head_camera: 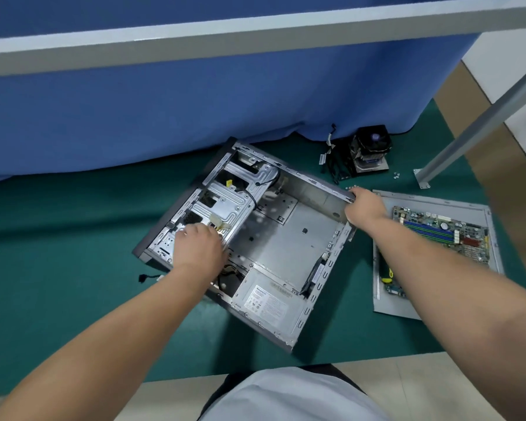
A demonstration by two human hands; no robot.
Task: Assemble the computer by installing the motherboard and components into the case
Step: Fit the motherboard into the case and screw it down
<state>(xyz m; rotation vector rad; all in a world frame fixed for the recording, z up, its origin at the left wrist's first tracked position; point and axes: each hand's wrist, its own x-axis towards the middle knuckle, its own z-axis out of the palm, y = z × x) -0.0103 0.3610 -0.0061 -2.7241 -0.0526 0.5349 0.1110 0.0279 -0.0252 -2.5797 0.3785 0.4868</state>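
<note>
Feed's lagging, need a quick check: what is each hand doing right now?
Left hand: rests on the drive cage inside the case; whether it holds anything cannot be told.
Right hand: grips the far corner of the case.

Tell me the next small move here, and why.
Probably steady the case, then reach for the motherboard. The right hand grips the case's far corner and the left hand rests on the drive cage, while the mounting tray inside is bare and the board lies outside on the side panel to the right.
</note>
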